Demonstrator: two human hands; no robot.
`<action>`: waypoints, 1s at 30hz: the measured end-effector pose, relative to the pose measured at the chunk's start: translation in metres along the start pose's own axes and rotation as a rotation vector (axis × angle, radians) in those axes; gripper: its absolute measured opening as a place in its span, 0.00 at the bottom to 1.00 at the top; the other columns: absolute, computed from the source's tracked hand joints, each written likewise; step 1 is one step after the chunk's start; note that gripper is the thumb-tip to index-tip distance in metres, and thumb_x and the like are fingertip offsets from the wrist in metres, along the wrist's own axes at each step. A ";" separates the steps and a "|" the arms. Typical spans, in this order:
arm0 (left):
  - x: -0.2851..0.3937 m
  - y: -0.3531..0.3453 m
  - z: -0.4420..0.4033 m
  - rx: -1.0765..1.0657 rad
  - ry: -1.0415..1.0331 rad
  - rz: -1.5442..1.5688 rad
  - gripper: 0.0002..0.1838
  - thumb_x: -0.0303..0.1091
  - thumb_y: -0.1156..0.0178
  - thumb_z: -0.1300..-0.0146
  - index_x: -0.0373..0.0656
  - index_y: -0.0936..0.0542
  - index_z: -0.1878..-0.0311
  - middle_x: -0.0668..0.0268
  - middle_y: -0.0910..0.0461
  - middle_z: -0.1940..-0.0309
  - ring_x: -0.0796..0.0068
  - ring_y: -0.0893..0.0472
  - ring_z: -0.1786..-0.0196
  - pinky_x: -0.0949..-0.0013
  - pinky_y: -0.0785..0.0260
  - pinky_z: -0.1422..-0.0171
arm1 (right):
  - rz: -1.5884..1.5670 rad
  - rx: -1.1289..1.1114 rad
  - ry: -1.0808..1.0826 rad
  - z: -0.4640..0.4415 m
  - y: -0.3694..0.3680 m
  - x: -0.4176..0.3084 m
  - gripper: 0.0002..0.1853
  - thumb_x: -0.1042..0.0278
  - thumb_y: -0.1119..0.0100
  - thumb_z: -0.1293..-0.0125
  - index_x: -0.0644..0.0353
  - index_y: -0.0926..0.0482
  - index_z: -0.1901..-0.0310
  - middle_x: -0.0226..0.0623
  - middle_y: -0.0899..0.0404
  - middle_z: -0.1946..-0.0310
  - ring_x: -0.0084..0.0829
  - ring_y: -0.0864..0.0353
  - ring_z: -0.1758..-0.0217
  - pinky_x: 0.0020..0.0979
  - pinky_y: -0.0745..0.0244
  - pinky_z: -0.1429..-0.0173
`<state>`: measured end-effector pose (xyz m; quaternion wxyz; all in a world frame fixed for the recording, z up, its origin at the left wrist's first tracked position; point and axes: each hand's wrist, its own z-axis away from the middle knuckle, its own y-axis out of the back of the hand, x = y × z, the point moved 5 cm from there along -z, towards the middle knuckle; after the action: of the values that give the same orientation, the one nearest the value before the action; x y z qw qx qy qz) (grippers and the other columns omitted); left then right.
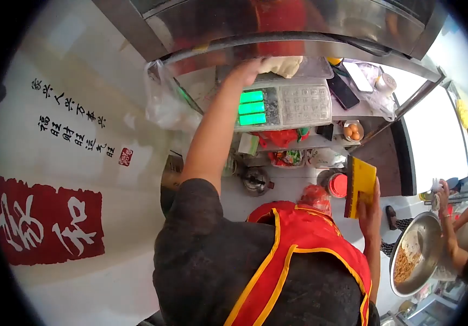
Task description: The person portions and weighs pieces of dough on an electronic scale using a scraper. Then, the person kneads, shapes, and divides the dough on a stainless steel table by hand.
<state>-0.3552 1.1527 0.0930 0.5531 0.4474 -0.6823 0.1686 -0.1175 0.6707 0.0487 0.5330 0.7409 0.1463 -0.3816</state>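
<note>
The dough point(285, 66) lies on the pan point(316, 68) at the far side of the scale point(306, 103), whose lit display is too blown out to read. The left hand point(248, 70) is against the dough's left side; its fingertips are lost there, so I cannot tell whether its grip is closed. The right hand point(372, 213), well to the near right of the scale, has its grip closed around the yellow scraper point(362, 182), blade side turned toward the left.

I would judge that soft dough wants a light, spread touch, kept within the pan's rim, since a palm or wrist leaning on the scale would load it. The scraper is best kept level, its edge away from the left forearm.

The steel bar point(299, 37) crosses close beyond the scale, limiting lift there. Just right of the scale, the dark phone point(342, 92) and egg bowl point(352, 131) crowd the tabletop point(361, 111). The most open room is the near side, between scale and apron point(321, 231).
</note>
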 end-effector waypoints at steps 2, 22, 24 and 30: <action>0.023 -0.032 0.000 -0.013 0.356 0.088 0.28 0.55 0.50 0.32 0.47 0.27 0.37 0.61 0.26 0.39 0.69 0.27 0.39 0.64 0.40 0.31 | 0.035 0.004 0.048 -0.005 -0.004 0.000 0.40 0.80 0.52 0.35 0.45 0.56 0.25 0.56 0.25 0.45 0.57 0.21 0.48 0.46 0.23 0.49; -0.066 -0.009 -0.071 0.361 -0.164 -0.580 0.28 0.50 0.42 0.37 0.48 0.29 0.36 0.61 0.30 0.35 0.65 0.33 0.32 0.63 0.43 0.28 | 0.050 -0.057 0.078 -0.053 -0.004 -0.045 0.42 0.80 0.49 0.36 0.44 0.57 0.25 0.56 0.22 0.48 0.57 0.20 0.50 0.46 0.23 0.46; -0.021 0.005 -0.053 0.395 -0.199 -0.575 0.25 0.49 0.45 0.35 0.48 0.27 0.38 0.59 0.30 0.36 0.63 0.33 0.32 0.61 0.41 0.30 | 0.050 -0.028 0.127 -0.061 0.001 -0.060 0.44 0.81 0.48 0.38 0.42 0.58 0.25 0.56 0.22 0.49 0.58 0.20 0.51 0.48 0.22 0.46; 0.057 -0.012 0.011 -0.174 0.162 -0.115 0.39 0.45 0.31 0.46 0.47 0.33 0.32 0.61 0.31 0.34 0.66 0.32 0.33 0.65 0.43 0.28 | -0.011 -0.037 0.243 -0.098 -0.002 -0.110 0.43 0.81 0.47 0.38 0.42 0.54 0.25 0.57 0.22 0.49 0.58 0.19 0.52 0.50 0.22 0.47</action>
<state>-0.3512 1.1139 0.1379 0.6519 0.4210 -0.6207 0.1123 -0.1520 0.7806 0.1398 0.5230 0.7708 0.2208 -0.2892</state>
